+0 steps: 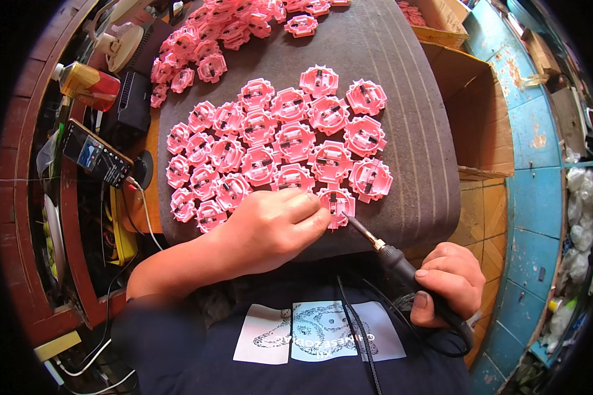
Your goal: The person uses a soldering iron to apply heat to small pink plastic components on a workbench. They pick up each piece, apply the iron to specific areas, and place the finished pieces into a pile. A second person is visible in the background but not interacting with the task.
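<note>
My right hand (451, 283) grips the black handle of a soldering iron (396, 261). Its metal tip reaches up and left to the lower right edge of a pink plastic housing (336, 201), the nearest one in its column. My left hand (270, 227) is closed beside that same housing, thumb and fingertips pressed together at its left edge. Whatever the fingertips pinch is hidden. Rows of similar round pink housings (294, 141), each with small black and metallic parts inside, lie face up on the dark striped mat (402, 105).
A heap of loose pink housings (204, 39) covers the far left. Cardboard boxes (481, 118) stand right of the mat. On the left are a propped phone (97, 155) with a white cable (150, 217), and a bottle of reddish liquid (89, 85). The iron's cord (402, 309) loops near my lap.
</note>
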A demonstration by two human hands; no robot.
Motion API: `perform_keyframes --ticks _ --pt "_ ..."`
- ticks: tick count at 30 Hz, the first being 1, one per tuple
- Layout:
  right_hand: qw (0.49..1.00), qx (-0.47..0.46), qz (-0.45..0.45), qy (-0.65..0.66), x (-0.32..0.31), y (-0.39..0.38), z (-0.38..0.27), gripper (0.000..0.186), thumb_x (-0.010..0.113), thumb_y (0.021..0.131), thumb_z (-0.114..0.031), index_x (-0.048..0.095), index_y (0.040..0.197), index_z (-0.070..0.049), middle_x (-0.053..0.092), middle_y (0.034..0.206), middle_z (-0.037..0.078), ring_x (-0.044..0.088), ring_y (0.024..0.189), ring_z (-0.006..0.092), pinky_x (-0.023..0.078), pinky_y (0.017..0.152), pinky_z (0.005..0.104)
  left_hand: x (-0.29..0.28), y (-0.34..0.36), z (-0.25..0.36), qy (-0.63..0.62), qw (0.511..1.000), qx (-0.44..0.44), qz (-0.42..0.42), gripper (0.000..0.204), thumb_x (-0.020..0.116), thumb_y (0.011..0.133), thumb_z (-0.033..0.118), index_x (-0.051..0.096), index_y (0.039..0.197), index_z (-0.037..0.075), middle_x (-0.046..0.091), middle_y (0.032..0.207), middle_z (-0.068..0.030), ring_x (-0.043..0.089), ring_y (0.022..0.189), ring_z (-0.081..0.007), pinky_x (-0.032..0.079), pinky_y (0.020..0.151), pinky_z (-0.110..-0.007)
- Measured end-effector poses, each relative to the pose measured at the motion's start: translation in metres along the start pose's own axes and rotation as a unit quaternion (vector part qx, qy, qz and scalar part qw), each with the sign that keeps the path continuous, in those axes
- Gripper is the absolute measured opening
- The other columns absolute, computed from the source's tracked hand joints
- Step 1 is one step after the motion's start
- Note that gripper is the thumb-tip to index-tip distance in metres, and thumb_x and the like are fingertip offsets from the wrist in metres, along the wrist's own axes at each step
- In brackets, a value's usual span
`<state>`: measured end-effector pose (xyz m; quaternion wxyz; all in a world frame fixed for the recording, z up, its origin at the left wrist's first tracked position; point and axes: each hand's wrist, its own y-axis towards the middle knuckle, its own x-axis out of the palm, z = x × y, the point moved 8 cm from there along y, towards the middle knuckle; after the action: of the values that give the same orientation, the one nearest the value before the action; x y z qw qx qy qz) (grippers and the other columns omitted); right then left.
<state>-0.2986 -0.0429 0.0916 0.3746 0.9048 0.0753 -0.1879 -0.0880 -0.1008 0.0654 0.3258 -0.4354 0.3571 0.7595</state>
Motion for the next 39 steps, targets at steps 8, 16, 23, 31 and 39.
perform_keyframes --ticks 8,16,23,31,39 --pt "1.000 -0.016 -0.006 0.011 0.011 0.006 -0.001 0.026 0.079 0.078 -0.010 0.069 0.101 0.000 0.064 0.075 0.011 0.060 0.054 0.0240 0.050 0.050 0.0359 -0.001 -0.011 -0.003 -0.010 0.999 -0.029 0.011 0.025 0.077 0.081 -0.002 0.066 0.103 -0.002 0.063 0.092 -0.0118 0.068 0.078 -0.0277 0.056 0.064 -0.037" --pt "1.000 -0.020 -0.018 0.010 0.015 0.009 0.001 0.025 0.078 0.078 -0.009 0.070 0.099 0.001 0.064 0.074 0.011 0.061 0.054 0.0240 0.051 0.050 0.0357 0.002 -0.010 -0.003 -0.016 1.000 -0.008 0.011 0.025 0.076 0.080 -0.003 0.065 0.102 -0.003 0.062 0.090 -0.0118 0.066 0.076 -0.0280 0.055 0.063 -0.038" --pt "1.000 -0.016 -0.020 0.000 0.016 0.011 -0.001 0.025 0.077 0.077 -0.009 0.070 0.099 0.000 0.064 0.073 0.010 0.060 0.053 0.0237 0.051 0.049 0.0358 0.004 -0.010 -0.005 -0.016 1.000 -0.005 0.010 0.026 0.076 0.079 -0.003 0.063 0.102 -0.003 0.060 0.088 -0.0113 0.065 0.075 -0.0278 0.053 0.062 -0.039" --pt "1.000 -0.021 -0.022 0.005 0.017 0.012 0.000 0.027 0.077 0.075 -0.008 0.070 0.100 0.001 0.064 0.073 0.011 0.061 0.053 0.0239 0.051 0.049 0.0357 0.008 -0.009 -0.004 0.020 0.999 0.010 0.024 0.025 0.068 0.078 0.010 0.065 0.101 -0.001 0.054 0.083 -0.0081 0.061 0.077 -0.0225 0.053 0.064 -0.033" --pt "1.000 -0.020 -0.022 0.003 0.016 0.012 0.000 0.026 0.077 0.076 -0.009 0.070 0.100 0.001 0.065 0.073 0.011 0.062 0.053 0.0242 0.052 0.050 0.0360 0.009 -0.009 -0.003 0.027 0.999 0.014 0.024 0.026 0.068 0.079 0.010 0.065 0.101 -0.001 0.054 0.083 -0.0077 0.062 0.077 -0.0223 0.053 0.064 -0.033"
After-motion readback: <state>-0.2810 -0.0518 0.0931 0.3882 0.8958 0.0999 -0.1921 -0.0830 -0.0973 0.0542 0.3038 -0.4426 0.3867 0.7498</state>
